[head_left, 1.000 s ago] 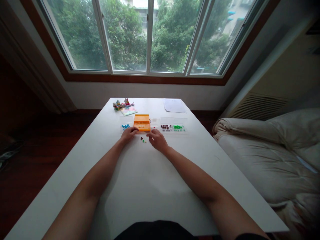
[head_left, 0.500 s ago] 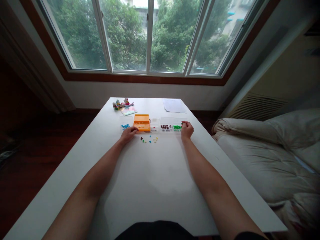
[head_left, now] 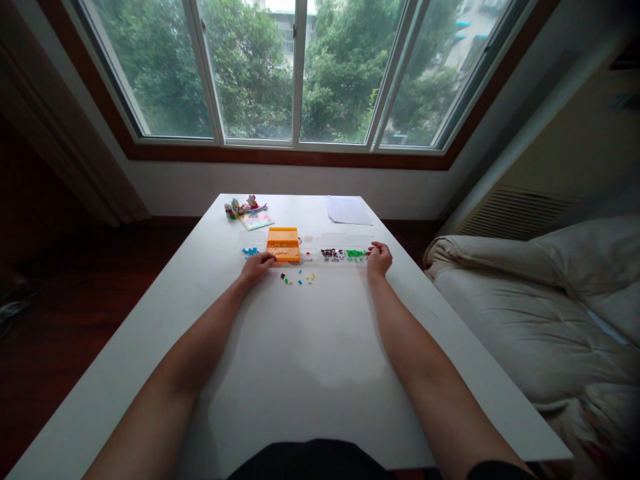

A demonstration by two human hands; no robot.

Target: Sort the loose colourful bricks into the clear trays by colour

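Observation:
My left hand (head_left: pixel 257 268) is closed on the front left corner of an orange plastic case (head_left: pixel 283 253), which stands with its lid raised and small pale pieces inside. Close to its wrist side lie blue pieces (head_left: pixel 251 252) in a clear compartment. My right hand (head_left: pixel 380 259) is at the right end of the clear compartments, fingers loosely curled and a little apart, nothing visible in them. Just left of it is a compartment of green pieces (head_left: pixel 356 253), then one of dark brown pieces (head_left: pixel 333 254). Several loose coloured pieces (head_left: pixel 300 281) lie in front of the case.
Small assembled brick figures (head_left: pixel 243 208) stand at the table's far left corner, beside a pale coloured card or booklet (head_left: pixel 257 221). White paper sheets (head_left: pixel 349 210) lie at the far right. A cushioned sofa (head_left: pixel 530 313) is right of the white table (head_left: pixel 300 373).
My right hand has moved slightly right, away from the green pieces, and its fingers have loosened. My left hand stays at the orange case.

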